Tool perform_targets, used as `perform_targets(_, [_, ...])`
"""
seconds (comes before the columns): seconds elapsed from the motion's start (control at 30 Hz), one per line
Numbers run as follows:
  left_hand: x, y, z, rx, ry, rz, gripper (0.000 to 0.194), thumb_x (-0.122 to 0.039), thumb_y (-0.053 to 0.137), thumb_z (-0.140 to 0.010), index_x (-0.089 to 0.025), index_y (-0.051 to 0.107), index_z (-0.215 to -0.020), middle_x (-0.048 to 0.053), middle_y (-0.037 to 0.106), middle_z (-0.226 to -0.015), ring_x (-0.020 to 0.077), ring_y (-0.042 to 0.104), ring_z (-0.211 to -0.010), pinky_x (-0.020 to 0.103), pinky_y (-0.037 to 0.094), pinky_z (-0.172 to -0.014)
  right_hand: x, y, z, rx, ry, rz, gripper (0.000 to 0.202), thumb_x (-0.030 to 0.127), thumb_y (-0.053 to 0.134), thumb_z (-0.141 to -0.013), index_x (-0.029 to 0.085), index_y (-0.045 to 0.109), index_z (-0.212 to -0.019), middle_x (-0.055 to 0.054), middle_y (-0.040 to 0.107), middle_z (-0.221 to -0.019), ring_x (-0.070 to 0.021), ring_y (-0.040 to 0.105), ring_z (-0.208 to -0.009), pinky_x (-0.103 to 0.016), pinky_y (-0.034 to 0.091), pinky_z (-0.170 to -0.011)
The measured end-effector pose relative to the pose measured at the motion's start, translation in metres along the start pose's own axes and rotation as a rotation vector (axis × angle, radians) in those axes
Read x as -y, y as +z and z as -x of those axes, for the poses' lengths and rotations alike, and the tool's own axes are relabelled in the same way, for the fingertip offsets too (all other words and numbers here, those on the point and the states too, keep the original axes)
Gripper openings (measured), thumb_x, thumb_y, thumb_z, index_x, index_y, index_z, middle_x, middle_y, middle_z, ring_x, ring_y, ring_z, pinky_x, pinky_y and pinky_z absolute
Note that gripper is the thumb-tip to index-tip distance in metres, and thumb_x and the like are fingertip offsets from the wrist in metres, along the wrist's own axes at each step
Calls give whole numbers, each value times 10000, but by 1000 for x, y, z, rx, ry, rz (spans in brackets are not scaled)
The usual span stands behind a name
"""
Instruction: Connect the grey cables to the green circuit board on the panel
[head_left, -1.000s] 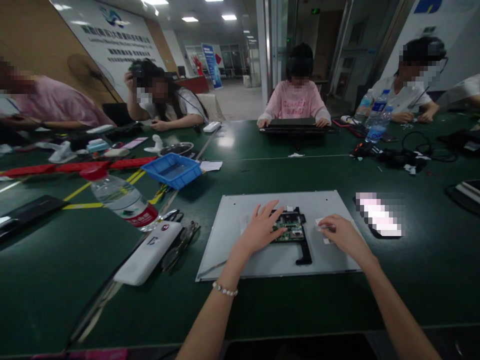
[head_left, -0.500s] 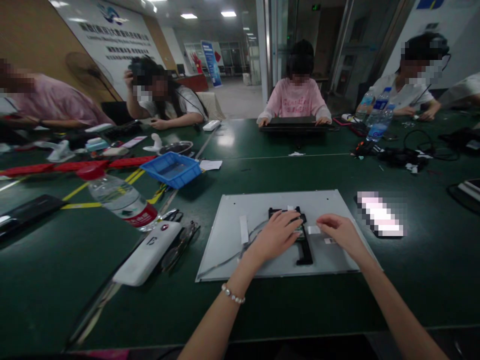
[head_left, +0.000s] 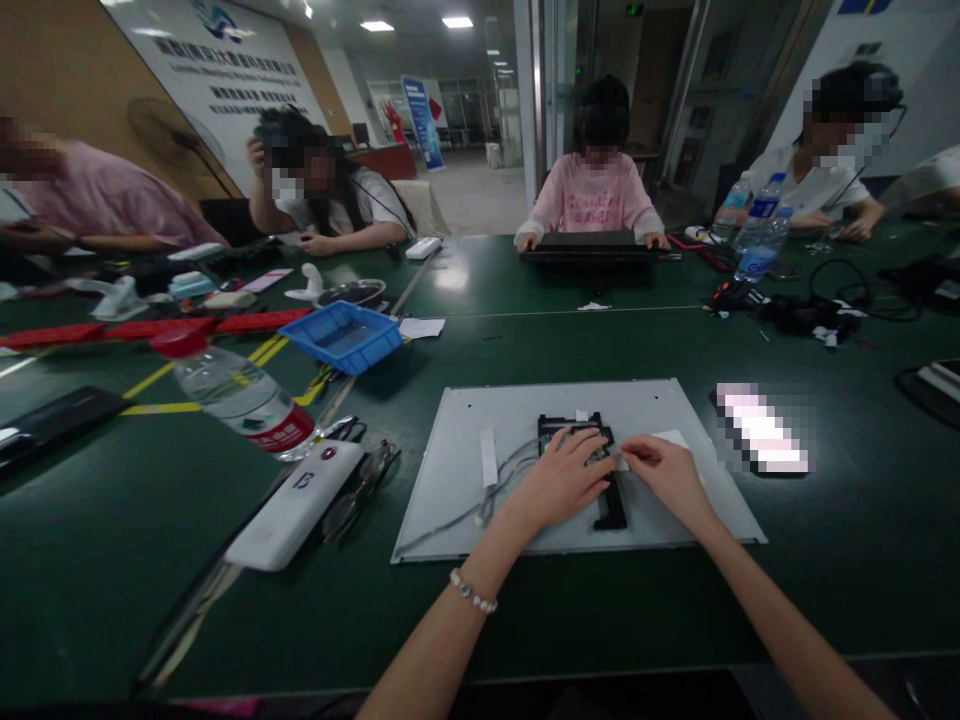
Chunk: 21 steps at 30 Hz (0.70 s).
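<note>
A grey metal panel (head_left: 465, 500) lies flat on the green table in front of me. At its middle sits a black frame (head_left: 609, 512) with a small circuit board, mostly hidden under my hands. My left hand (head_left: 564, 478) rests on the board with its fingers pressed down. Just to its right, my right hand (head_left: 664, 474) pinches a white flat ribbon strip (head_left: 675, 438) at the board's right edge. A thin grey cable (head_left: 480, 510) and a white tape strip (head_left: 488, 458) lie on the panel to the left.
A phone (head_left: 761, 440) lies right of the panel. On the left are a white power bank (head_left: 296, 505), glasses (head_left: 360, 495), a tilted water bottle (head_left: 232, 392) and a blue tray (head_left: 343, 338). Several people sit around the table; black cables (head_left: 810, 312) lie at the back right.
My left hand slid right from the panel's left part onto the board, uncovering the cable and tape strip. My right hand moved left to the board's edge with the ribbon strip.
</note>
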<state>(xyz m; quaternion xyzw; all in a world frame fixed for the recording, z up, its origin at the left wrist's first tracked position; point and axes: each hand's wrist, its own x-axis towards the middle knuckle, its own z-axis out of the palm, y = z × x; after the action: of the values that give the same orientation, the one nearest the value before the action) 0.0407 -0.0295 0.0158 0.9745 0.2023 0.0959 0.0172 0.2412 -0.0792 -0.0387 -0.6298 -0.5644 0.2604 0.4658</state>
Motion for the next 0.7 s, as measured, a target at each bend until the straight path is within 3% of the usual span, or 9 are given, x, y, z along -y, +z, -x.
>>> perform_targets(0.27, [1, 3, 0, -11, 7, 0, 259, -281, 481, -935, -218, 543, -1178, 64, 462, -1368, 222, 340, -1329, 432, 242, -1113, 7, -1, 5, 72, -198, 227, 170, 213, 512, -839, 208, 667, -910, -53, 682, -917, -198, 629, -824, -334, 509, -730])
perform_targets(0.7, [-2, 2, -2, -5, 19, -10, 254, -253, 456, -938, -205, 557, -1166, 68, 462, -1367, 213, 353, -1319, 410, 255, -1111, 5, -1, 7, 56, -219, 264, 181, 181, 514, -842, 213, 653, -954, -46, 660, -944, -196, 608, -852, -337, 494, -772])
